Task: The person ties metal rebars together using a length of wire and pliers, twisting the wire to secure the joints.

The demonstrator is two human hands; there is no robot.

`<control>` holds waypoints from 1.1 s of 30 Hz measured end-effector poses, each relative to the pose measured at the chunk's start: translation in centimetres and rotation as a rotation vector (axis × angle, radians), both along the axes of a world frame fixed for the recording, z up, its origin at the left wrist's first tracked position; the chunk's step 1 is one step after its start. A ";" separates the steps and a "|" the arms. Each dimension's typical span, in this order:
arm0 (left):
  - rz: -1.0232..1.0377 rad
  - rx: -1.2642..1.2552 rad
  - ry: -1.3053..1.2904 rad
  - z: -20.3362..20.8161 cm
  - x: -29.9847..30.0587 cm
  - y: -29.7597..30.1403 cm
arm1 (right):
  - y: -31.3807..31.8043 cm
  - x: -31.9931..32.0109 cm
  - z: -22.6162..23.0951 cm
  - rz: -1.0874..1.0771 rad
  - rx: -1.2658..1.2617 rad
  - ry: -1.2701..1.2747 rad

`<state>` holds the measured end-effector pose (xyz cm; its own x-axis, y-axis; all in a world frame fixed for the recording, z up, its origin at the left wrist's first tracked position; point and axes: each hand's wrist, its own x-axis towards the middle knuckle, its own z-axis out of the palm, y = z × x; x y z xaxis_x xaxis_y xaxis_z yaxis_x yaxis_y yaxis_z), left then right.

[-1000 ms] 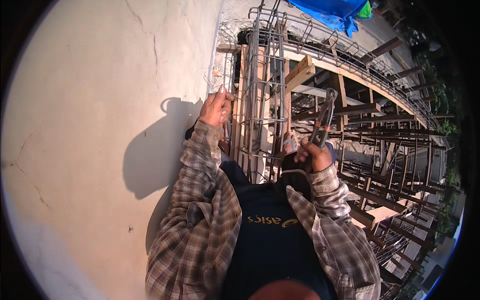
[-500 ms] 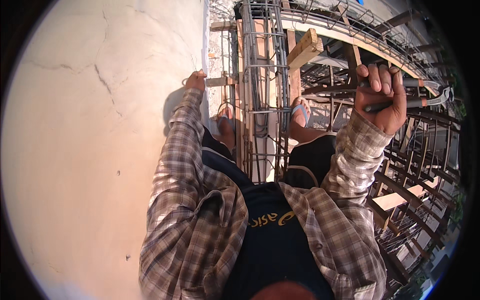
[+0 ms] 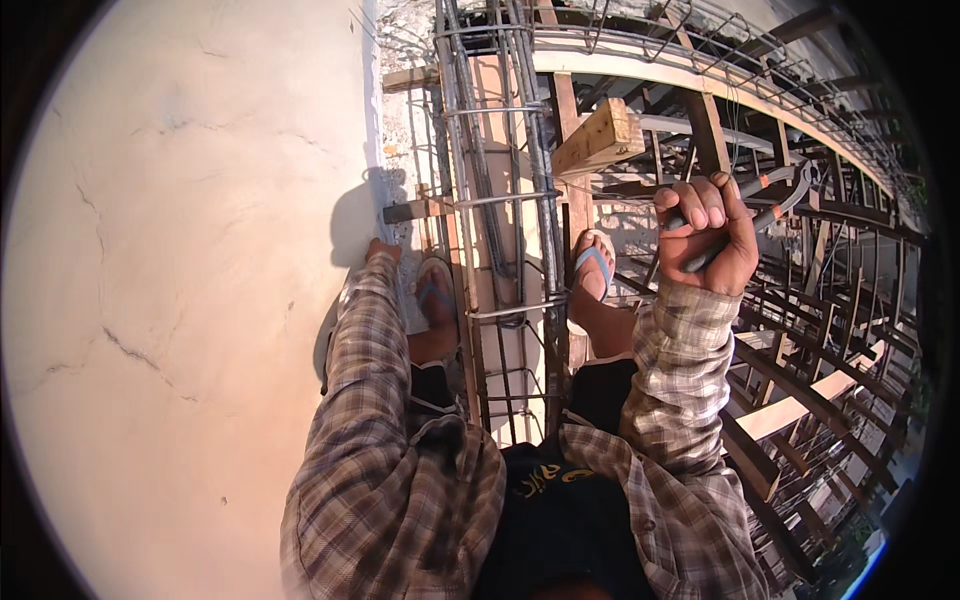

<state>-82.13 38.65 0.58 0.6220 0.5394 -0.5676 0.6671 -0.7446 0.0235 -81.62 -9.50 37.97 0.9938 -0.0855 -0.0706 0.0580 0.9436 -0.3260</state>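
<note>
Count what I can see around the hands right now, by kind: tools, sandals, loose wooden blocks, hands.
Pincers: 1, gripped in the right hand
Blue-strapped sandals: 2
Wooden block lying on the rebar cage: 1
Hands: 2, the left hand against the plaster wall, mostly hidden
Total: 6

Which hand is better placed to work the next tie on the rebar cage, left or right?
Right, probably. The right hand already grips the pincers, raised just right of the rebar cage. The left hand is barely visible past its sleeve, pressed against the concrete wall, apparently bracing, and holds no tool.
</note>
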 end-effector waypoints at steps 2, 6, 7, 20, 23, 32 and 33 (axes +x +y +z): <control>-0.092 -0.086 0.020 1.6 0.2 -7.8 | -1.6 0.0 -1.5 -0.029 -0.093 0.065; -0.656 0.142 -0.314 14.2 2.0 -16.0 | -2.6 -0.4 -2.0 -0.029 -0.111 0.128; -0.780 0.267 -0.430 17.6 1.9 -16.8 | -2.3 -0.4 -2.0 -0.017 -0.087 0.132; -1.172 -0.438 -1.092 30.1 -4.9 -25.2 | 2.3 -4.8 -2.1 0.076 -0.094 0.448; -1.169 -0.573 -1.050 29.4 -6.0 -25.3 | 2.0 -6.0 -3.0 0.186 -0.106 0.429; 0.117 -1.287 -1.263 38.9 -7.2 -22.1 | -2.9 -4.4 -6.2 -0.399 -1.683 0.316; 0.164 -1.434 -1.298 40.4 -6.9 -21.6 | -3.3 -4.0 -6.2 -0.327 -1.748 0.368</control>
